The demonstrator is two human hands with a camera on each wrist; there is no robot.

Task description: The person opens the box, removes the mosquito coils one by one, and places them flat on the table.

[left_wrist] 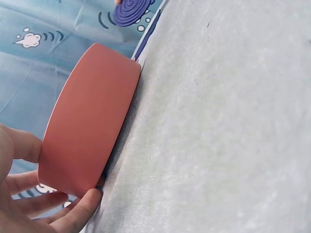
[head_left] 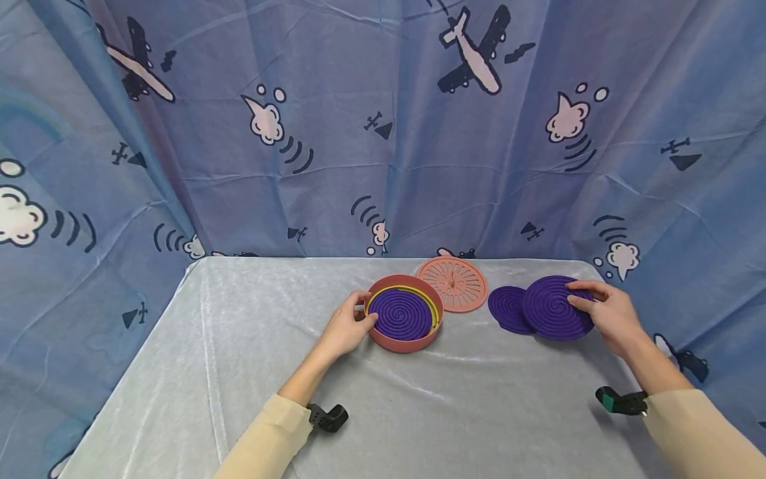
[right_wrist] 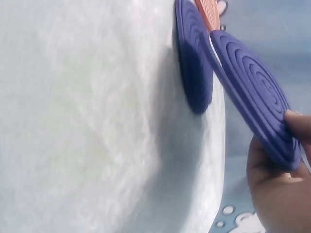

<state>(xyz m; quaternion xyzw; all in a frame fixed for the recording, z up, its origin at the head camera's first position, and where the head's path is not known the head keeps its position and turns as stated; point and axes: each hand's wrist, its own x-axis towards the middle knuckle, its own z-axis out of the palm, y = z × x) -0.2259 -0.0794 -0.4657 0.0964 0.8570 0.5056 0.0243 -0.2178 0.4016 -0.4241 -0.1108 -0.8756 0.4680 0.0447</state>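
Observation:
My left hand (head_left: 348,326) grips the left wall of a round terracotta-red case (head_left: 402,346), thumb at the rim and fingers round the outside. The case sits on the table; inside it lie a purple spiral mosquito coil (head_left: 399,314) and a yellow ring (head_left: 435,309) along the wall. In the right wrist view, my right hand (right_wrist: 277,194) pinches another purple mosquito coil (right_wrist: 255,82) by its edge, tilted and raised over the table, its rim looking layered. Partly behind it in the head view, a further purple coil (head_left: 507,309) lies on the table.
A slotted, round orange-pink lid (head_left: 453,283) lies just behind the case, near the table's back edge. Pale velvety cloth covers the table (head_left: 479,412). A blue curtain (head_left: 335,133) with printed planes hangs behind and at both sides.

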